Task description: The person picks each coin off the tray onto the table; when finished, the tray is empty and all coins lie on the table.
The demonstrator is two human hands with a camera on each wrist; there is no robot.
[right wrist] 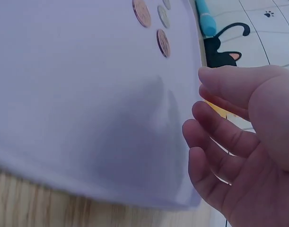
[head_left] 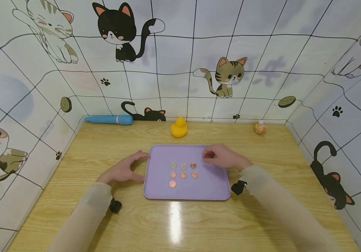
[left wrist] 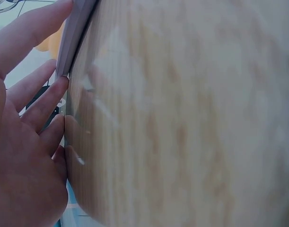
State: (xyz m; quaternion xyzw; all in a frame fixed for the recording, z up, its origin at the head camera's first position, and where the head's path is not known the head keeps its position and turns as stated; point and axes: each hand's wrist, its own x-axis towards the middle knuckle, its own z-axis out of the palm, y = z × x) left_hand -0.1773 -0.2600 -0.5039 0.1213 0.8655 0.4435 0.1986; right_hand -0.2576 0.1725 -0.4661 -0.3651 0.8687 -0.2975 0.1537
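Several small coins lie flat in rows on a lilac tray point(head_left: 212, 189). The back row has two silvery coins and a darker copper coin point(head_left: 193, 165); three copper coins form the middle row, and a single copper coin point(head_left: 172, 183) lies in front at the left. My left hand point(head_left: 125, 169) rests at the tray's left edge, thumb and fingers spread along the rim. Over the right part of the tray hovers my right hand point(head_left: 219, 156), fingers loosely bent, just right of the darker coin. In the right wrist view nothing shows between the thumb point(right wrist: 229, 82) and fingers.
Behind the tray stands a yellow rubber duck point(head_left: 179, 127). A blue pen-shaped object point(head_left: 109, 119) lies along the back left edge of the wooden table point(head_left: 130, 224), and a small orange-tan object point(head_left: 260, 127) sits at the back right. Cat-patterned cloth walls enclose three sides.
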